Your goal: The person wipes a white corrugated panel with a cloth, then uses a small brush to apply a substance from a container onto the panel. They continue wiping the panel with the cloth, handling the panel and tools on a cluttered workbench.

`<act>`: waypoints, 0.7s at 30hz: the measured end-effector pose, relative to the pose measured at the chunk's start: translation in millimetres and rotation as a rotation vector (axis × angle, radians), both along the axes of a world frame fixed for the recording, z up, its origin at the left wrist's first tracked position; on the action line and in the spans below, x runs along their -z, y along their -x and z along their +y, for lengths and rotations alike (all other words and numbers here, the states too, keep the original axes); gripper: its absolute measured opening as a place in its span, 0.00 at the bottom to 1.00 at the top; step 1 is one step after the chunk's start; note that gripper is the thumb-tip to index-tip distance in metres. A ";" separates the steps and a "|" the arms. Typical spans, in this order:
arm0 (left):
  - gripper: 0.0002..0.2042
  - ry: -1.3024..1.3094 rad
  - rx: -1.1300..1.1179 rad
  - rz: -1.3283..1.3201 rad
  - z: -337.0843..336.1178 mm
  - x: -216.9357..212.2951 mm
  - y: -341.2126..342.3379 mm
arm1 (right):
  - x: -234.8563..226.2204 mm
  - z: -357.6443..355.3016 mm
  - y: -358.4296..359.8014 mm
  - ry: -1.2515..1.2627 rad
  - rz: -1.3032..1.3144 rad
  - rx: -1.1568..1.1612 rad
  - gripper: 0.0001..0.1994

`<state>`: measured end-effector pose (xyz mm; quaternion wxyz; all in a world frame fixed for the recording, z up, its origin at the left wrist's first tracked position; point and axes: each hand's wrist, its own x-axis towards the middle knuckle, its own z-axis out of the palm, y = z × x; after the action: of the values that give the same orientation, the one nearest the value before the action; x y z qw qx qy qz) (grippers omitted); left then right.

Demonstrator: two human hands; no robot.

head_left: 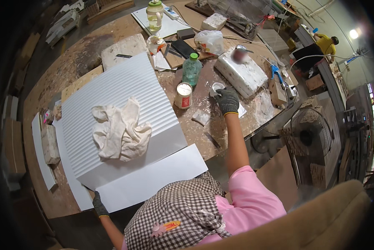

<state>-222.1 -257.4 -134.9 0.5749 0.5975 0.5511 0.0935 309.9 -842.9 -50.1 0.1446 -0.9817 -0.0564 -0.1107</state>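
One wide wooden surface (112, 33), scuffed and smeared with white and dark stains, fills most of the view, its edges bending with the lens, and beyond its right edge the room drops to a dim floor where a round fan (310, 135) stands beside stacked cardboard, with another person in a yellow top (326, 43) far off near a bright lamp. Largest on the surface is a white ribbed panel (124, 91), lying flat with a plain white sheet (153, 175) tucked under its near edge. A crumpled white rag (118, 129) lies on the ribs. Farther right sits a white wrapped block (241, 73), spattered with filler. Between panel and block stand a green-capped bottle (192, 68) and, just nearer, a small open can (183, 95) with a red label. The right hand (228, 100), in a dark grey glove, is curled around a small white cup (216, 88) just beside the block, fingers closed on its rim. The left hand (98, 204), gloved the same, pinches the near left corner of the white sheet at the surface's edge.
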 end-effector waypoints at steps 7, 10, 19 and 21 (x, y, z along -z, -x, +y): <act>0.23 0.008 -0.007 -0.033 -2.7 2.7 -3.2 | -1.8 -15.3 -20.4 0.059 -0.005 0.034 0.10; 0.24 0.008 -0.013 -0.048 -6.9 -0.3 -4.5 | 1.1 -10.9 -28.5 0.082 -0.022 -0.002 0.10; 0.24 0.000 -0.014 -0.042 -10.7 -8.3 -3.4 | -14.3 -3.4 -24.4 0.096 0.139 0.045 0.10; 0.24 0.001 -0.011 -0.039 -7.3 -1.9 -3.9 | -20.9 -9.6 -25.0 -0.068 0.164 0.063 0.11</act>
<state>-218.2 -264.7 -133.1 0.5853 0.5922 0.5432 0.1082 334.9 -852.4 -29.3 0.1786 -0.9832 -0.0099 -0.0364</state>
